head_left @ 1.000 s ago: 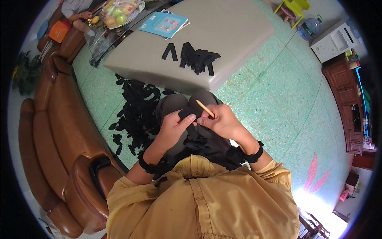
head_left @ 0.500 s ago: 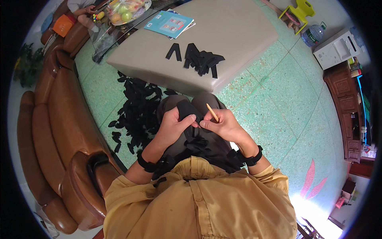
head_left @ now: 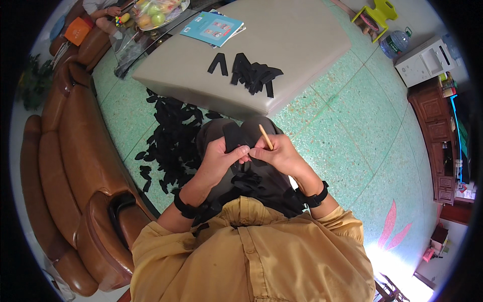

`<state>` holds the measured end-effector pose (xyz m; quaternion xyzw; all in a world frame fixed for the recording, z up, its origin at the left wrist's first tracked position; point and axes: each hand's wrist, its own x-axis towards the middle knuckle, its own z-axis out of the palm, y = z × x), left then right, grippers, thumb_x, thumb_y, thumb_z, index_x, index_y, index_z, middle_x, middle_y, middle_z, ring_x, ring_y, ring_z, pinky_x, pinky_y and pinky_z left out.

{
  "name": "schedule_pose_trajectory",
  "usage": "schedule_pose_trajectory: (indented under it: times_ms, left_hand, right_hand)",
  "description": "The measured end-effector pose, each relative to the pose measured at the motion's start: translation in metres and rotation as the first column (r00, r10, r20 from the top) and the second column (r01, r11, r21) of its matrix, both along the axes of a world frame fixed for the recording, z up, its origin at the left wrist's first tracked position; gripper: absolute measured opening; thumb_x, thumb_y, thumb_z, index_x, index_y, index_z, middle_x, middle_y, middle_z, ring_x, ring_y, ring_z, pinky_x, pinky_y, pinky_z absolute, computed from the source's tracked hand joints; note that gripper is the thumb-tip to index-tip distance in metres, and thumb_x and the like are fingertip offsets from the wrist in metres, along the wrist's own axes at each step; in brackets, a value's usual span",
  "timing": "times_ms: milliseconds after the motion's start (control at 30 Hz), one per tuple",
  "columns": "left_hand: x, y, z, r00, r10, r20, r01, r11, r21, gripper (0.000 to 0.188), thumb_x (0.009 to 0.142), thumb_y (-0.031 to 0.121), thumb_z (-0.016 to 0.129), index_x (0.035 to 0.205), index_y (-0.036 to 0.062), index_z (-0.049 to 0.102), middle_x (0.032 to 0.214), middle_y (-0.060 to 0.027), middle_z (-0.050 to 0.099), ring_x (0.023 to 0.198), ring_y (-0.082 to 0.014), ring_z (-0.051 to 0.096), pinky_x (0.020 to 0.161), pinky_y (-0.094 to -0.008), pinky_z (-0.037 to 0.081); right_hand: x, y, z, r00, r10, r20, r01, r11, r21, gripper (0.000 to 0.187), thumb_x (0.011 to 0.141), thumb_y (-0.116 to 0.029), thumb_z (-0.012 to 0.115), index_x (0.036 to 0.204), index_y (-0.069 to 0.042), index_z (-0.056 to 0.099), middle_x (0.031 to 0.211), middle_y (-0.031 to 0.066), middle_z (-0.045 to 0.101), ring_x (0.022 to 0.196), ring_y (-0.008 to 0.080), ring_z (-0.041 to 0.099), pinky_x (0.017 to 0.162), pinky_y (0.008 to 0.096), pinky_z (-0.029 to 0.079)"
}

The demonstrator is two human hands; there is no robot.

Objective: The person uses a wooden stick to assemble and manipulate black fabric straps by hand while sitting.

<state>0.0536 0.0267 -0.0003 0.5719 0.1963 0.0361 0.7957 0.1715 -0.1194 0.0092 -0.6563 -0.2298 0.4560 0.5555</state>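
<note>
My left hand is closed on a folded piece of black fabric over my lap, thumb on top. Close beside it, my right hand has thumb and fingers pinched at the fabric's right edge. A thin, light wooden stick with a tapered end juts up from the right hand's grip. The fingertips of both hands nearly meet, and what lies between them is partly hidden. More black fabric pieces lie in my lap below the hands.
A beige padded bench ahead carries black strips and books. Many black pieces are heaped on the green floor at left. A brown leather sofa lines the left side. Someone's leg shows at far left.
My right hand has shifted slightly left and up, nearer the left thumb, and the stick moved with it. The left hand still holds the black fabric.
</note>
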Motion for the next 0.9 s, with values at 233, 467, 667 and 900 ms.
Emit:
schedule_pose_trajectory:
  times_ms: [233,467,667,900]
  left_hand:
    - [0.004,0.007,0.0,0.999,-0.026,-0.025,0.028,0.995,0.092,0.008,0.085,0.009,0.059,0.085,0.0016,0.057,0.073,-0.0041,0.061,0.066,-0.0108,0.058,0.058,-0.0221,0.043]
    - [0.009,0.021,0.009,1.0,0.016,-0.006,-0.015,0.998,0.06,0.009,0.085,0.009,0.059,0.086,0.0006,0.056,0.075,-0.0067,0.061,0.066,-0.0122,0.058,0.059,-0.023,0.044]
    - [0.008,0.016,0.007,0.999,0.018,0.034,-0.017,1.0,-0.02,0.01,0.085,0.01,0.059,0.087,0.0004,0.057,0.075,-0.0066,0.061,0.067,-0.0122,0.059,0.059,-0.0227,0.044]
    - [0.005,0.009,0.004,0.999,0.039,0.016,-0.039,0.999,-0.022,0.008,0.085,0.008,0.059,0.085,-0.0003,0.059,0.075,-0.0072,0.062,0.067,-0.0122,0.058,0.06,-0.0233,0.045]
  right_hand:
    - [-0.003,-0.006,-0.014,0.999,0.022,-0.043,-0.019,0.998,0.068,0.012,0.079,-0.008,0.069,0.075,-0.001,0.061,0.069,-0.0032,0.056,0.063,0.0037,0.048,0.056,0.0197,0.038]
    - [-0.005,-0.01,-0.032,0.999,-0.03,0.026,0.027,0.993,0.116,0.009,0.08,-0.008,0.067,0.081,-0.001,0.061,0.075,0.001,0.059,0.062,0.0069,0.051,0.058,0.0221,0.042]
    - [-0.006,-0.008,-0.006,0.94,-0.111,-0.322,0.147,0.985,0.09,0.031,0.081,-0.016,0.069,0.104,-0.002,0.054,0.077,-0.0027,0.056,0.055,0.0002,0.041,0.042,0.0164,0.028]
    - [-0.017,-0.004,-0.013,0.941,-0.184,-0.283,0.245,0.949,0.197,0.017,0.084,-0.007,0.064,0.097,0.0,0.058,0.077,-0.0006,0.059,0.05,-0.0002,0.038,0.04,0.0173,0.025]
